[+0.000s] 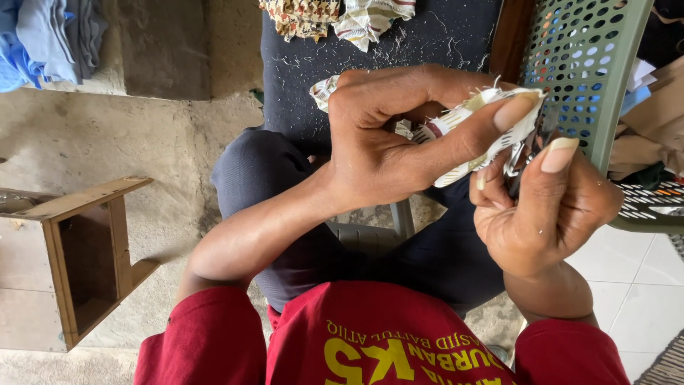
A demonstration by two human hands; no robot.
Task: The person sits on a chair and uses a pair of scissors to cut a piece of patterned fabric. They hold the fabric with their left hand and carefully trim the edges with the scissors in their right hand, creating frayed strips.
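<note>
Left hand (pixel 388 139): pinches a patterned fabric strip (pixel 470 135), frayed, stretched over the index fingertip.
Right hand (pixel 548 207): closed on a small metal cutter (pixel 526 153), blade touching the strip.
Strip location: above the person's lap, beside the green perforated basket (pixel 591 64).
Left edge: wooden stool (pixel 85 257) on the floor.

We see soft, even daylight, brighter on the right; shadows stay faint under the wooden stool (pixel 85 257); edges bend slightly; focus stays sharp.

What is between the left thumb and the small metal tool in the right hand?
In the head view, a frayed strip of patterned cloth lies there, under the left hand, against the metal tool.
</note>
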